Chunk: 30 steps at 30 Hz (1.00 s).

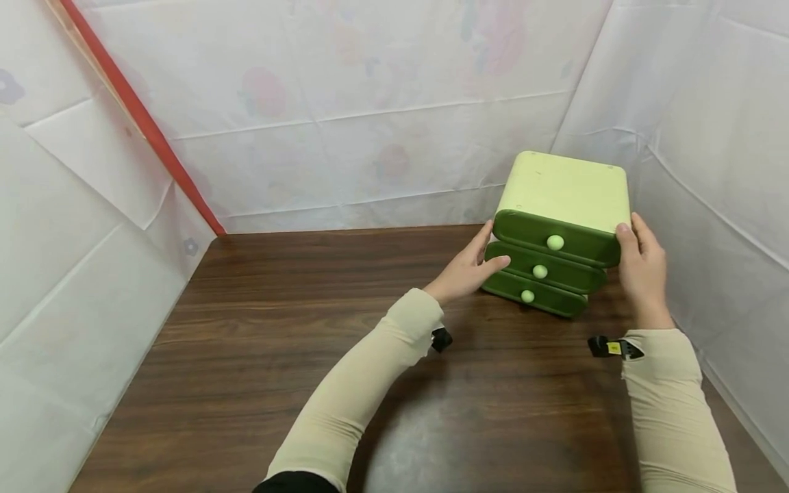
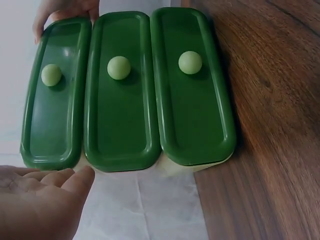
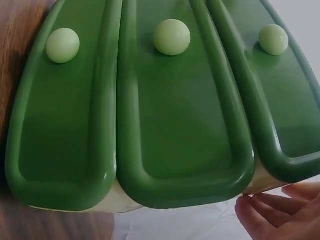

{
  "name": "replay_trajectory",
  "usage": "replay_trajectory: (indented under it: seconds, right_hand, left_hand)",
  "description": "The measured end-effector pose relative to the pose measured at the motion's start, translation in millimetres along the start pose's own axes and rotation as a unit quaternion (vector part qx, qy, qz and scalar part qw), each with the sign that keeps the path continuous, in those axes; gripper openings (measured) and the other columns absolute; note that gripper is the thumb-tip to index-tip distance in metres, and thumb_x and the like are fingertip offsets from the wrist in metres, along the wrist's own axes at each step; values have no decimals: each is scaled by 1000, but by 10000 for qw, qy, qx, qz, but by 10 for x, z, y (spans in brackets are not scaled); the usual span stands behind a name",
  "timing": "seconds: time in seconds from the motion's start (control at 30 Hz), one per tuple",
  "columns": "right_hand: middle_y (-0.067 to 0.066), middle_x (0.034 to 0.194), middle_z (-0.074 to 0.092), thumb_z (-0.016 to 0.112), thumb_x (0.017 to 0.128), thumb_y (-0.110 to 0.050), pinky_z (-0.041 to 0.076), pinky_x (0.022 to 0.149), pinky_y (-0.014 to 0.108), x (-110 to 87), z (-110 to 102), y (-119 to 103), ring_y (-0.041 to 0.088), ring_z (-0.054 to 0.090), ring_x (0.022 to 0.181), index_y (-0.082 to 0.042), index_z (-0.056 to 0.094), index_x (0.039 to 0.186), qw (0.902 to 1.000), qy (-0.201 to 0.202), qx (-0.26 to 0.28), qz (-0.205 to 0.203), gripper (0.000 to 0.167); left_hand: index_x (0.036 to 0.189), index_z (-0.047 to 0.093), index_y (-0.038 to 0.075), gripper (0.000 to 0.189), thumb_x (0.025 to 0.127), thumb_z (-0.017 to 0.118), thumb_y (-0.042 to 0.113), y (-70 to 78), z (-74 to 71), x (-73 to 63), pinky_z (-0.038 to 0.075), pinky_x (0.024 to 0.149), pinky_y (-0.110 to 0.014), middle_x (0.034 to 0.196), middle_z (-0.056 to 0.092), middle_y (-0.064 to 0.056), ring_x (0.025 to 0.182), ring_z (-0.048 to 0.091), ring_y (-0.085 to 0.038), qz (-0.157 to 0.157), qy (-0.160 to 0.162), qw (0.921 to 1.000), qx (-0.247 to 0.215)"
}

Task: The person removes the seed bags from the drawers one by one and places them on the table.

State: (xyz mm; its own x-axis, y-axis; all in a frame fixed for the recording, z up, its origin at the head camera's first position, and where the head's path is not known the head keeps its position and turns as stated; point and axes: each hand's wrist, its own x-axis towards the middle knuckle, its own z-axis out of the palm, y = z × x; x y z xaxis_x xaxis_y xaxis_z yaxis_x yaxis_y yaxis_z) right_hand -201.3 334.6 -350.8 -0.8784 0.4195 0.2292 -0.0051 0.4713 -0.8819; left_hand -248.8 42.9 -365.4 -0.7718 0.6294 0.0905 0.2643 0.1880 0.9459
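A small three-drawer organizer [image 1: 570, 195] with a light green body stands at the back right of the table. Its dark green drawer fronts [image 2: 120, 135] are closed, each with a round pale knob [image 3: 172, 37]. My left hand [image 1: 462, 272] lies at the organizer's left side, fingers extended along it and thumb out in front of the drawers. On the opposite side is my right hand [image 1: 643, 274], its thumb at the upper front corner and its fingers along the side wall. The right wrist view shows those fingertips [image 3: 245, 205] at the body's edge beside the top drawer.
The dark wooden table [image 1: 277, 329] reaches back to a white patterned sheet [image 1: 370, 123]. More white sheeting hangs close on the right [image 1: 733, 205] and along the left. A red strip [image 1: 148, 123] slants down to the table's back left corner.
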Motion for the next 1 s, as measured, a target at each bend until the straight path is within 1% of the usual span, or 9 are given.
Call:
replay_trajectory:
  seconds: [0.13, 0.3, 0.4, 0.5, 0.67, 0.8, 0.9, 1.0]
  right_hand:
    - [6, 160, 29, 36, 103, -47, 19, 124, 40, -11, -1, 4, 20, 25, 149, -20, 29, 156, 9998, 138, 11, 112, 59]
    - [4, 157, 36, 37, 103, -47, 23, 122, 34, -16, 19, 26, 14, 32, 145, -25, 37, 153, 9996, 221, 88, 173, 54]
    - [3, 158, 34, 36, 104, -46, 22, 122, 33, -13, 23, 40, 13, 31, 146, -26, 36, 153, 9998, 155, 130, 68, 53]
    - [3, 159, 30, 35, 105, -45, 19, 123, 31, -8, 17, 50, 14, 27, 148, -24, 31, 154, 9998, 40, 153, -87, 54]
    - [5, 160, 26, 34, 105, -43, 17, 124, 30, -12, 14, 40, 15, 23, 149, -19, 28, 155, 9996, -29, 192, -199, 55]
    - [5, 159, 28, 36, 105, -42, 18, 123, 30, -17, 56, 16, 15, 25, 148, -20, 31, 154, 9994, 4, 222, -257, 54]
    - [5, 159, 29, 35, 105, -43, 19, 123, 31, -22, 116, -2, 15, 26, 148, -22, 32, 153, 9992, -34, 232, -332, 53]
    - [5, 159, 30, 35, 105, -43, 21, 123, 32, -25, 181, -24, 16, 27, 148, -22, 32, 154, 9988, -126, 259, -405, 53]
  left_hand:
    - [157, -3, 36, 77, 102, 50, 42, 16, 9, 38, 17, 124, -34, 164, -1, 15, 152, 9, -10, -83, 65, 9999, -112]
    - [158, 1, 32, 77, 101, 51, 42, 11, 12, 73, 18, 124, -33, 165, 2, 11, 152, 9, -10, -249, 159, 9993, -225]
    - [158, 2, 33, 77, 101, 52, 42, 12, 15, 79, 18, 124, -33, 165, 2, 11, 153, 9, -11, -298, 183, 9990, -273]
    - [158, 2, 33, 76, 101, 51, 41, 15, 14, 85, 17, 124, -33, 165, 2, 11, 153, 9, -11, -276, 181, 9991, -263]
    - [160, 4, 26, 75, 102, 50, 38, 26, -10, 85, 18, 123, -29, 165, 6, 10, 152, 11, -10, -176, 218, 9995, -119]
    - [160, 7, 23, 74, 102, 51, 38, 34, -44, 44, 20, 123, -29, 165, 8, 8, 152, 13, -10, -171, 262, 9995, -36]
    - [159, 8, 26, 73, 102, 51, 40, 21, -73, -14, 22, 123, -32, 165, 10, 8, 152, 16, -11, -221, 330, 9992, 25]
    - [159, 10, 30, 72, 101, 51, 42, -12, -103, -83, 25, 122, -37, 165, 12, 10, 151, 19, -13, -271, 468, 9984, 178]
